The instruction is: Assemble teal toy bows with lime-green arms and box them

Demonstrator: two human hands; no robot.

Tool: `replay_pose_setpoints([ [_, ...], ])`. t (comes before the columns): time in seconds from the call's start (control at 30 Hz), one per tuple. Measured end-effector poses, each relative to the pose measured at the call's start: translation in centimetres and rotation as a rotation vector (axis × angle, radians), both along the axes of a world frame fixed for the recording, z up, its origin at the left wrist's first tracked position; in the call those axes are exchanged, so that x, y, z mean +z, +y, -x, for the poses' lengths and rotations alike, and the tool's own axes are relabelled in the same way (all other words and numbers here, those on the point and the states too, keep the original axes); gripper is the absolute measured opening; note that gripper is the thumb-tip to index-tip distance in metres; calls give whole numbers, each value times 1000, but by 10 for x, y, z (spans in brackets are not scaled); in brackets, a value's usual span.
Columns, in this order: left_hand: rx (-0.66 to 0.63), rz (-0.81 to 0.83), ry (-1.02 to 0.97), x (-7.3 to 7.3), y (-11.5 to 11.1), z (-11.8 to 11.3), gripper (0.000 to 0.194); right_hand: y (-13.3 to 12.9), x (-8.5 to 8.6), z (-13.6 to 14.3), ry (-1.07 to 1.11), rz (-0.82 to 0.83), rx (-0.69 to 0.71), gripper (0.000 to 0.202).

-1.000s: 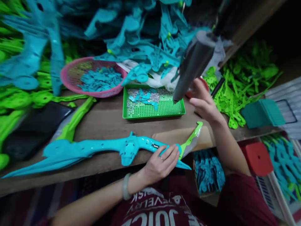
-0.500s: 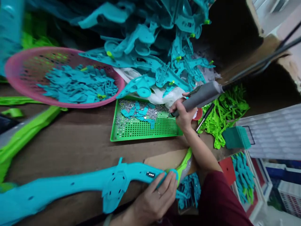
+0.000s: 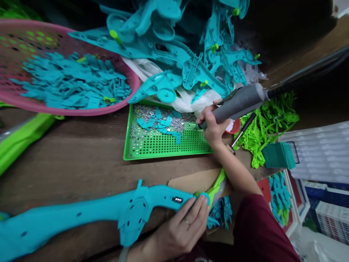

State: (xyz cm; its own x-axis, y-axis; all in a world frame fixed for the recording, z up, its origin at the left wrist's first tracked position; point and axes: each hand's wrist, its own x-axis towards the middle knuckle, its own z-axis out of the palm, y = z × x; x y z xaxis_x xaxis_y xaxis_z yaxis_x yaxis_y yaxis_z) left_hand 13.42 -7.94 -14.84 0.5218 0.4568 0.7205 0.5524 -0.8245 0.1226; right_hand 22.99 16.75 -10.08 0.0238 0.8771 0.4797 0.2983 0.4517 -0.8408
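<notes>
Your blue piece [image 3: 95, 211] lies on the bench [image 3: 81, 145], fitted against the green limb [image 3: 217, 185] under your left hand's [image 3: 181, 227] pressing fingers—grip unclear—while your right hand [image 3: 214, 131] clenches the driver [image 3: 241, 102] at the screw tray [image 3: 169, 157], off the piece.

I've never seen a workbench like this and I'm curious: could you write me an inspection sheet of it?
Surface: brown bench, partly covered.
Things: long turquoise plastic piece along the near edge; green perforated plastic tray holding small metal bits and turquoise pieces.
Clutter: pink plastic basket of small turquoise parts; bright green plastic parts heaped at right.
Hands: left hand has its fingers over the long piece's right end; right hand grips a grey cylindrical tool.
Cables: dark cable at the tool's rear.
Surroundings: white plastic crate at far right.
</notes>
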Motion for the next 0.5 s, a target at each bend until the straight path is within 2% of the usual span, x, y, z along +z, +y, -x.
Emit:
replay_pose_setpoints([
  [0.13,-18,36,50,5,1,4,36,-2,4,1,92,12,13,50],
  [0.23,-23,-8,-38,3,3,4,24,-2,6,1,135,-8,46,45],
  [0.4,-206,-9,-120,-7,3,4,10,3,1,2,29,19,-29,45],
  [0.5,-234,0,-169,-7,2,3,9,3,6,4,61,34,-63,46],
])
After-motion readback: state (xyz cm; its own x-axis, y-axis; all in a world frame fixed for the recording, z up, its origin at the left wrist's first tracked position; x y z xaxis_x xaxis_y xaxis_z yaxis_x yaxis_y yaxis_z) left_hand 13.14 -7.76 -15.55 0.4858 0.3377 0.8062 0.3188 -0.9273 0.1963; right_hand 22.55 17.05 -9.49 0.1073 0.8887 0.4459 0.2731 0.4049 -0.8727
